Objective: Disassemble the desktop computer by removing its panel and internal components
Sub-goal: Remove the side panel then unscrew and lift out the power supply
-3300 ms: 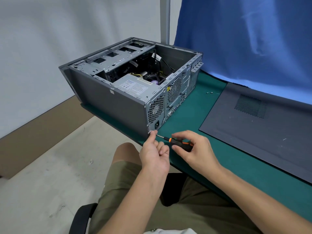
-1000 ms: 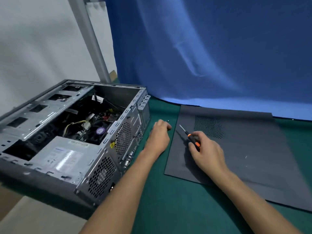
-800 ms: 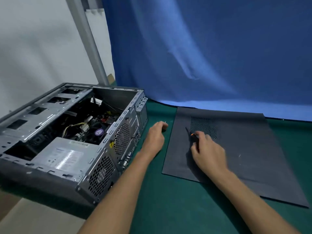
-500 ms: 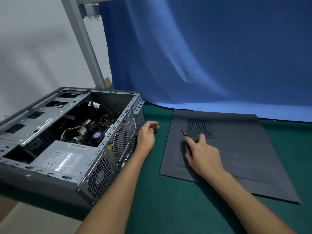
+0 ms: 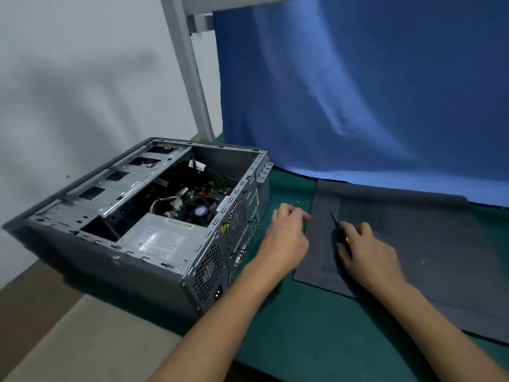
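Observation:
The open desktop case lies on its side at the left, overhanging the table edge. Its silver power supply and fan show inside. The removed dark side panel lies flat on the right. My left hand hovers over the green mat between case and panel, fingers loosely curled, with nothing seen in it. My right hand rests on the panel and holds the screwdriver by its handle. Only the shaft and a bit of orange show.
Tiny screws lie on the green mat beyond my left hand. A blue cloth hangs behind the table and a grey metal post stands at the back left. The floor lies below the table's near left edge.
Both hands moved from the case's rear corner to the mat and panel. In the last half second my left hand drew back from the screws; my right hand stayed on the screwdriver.

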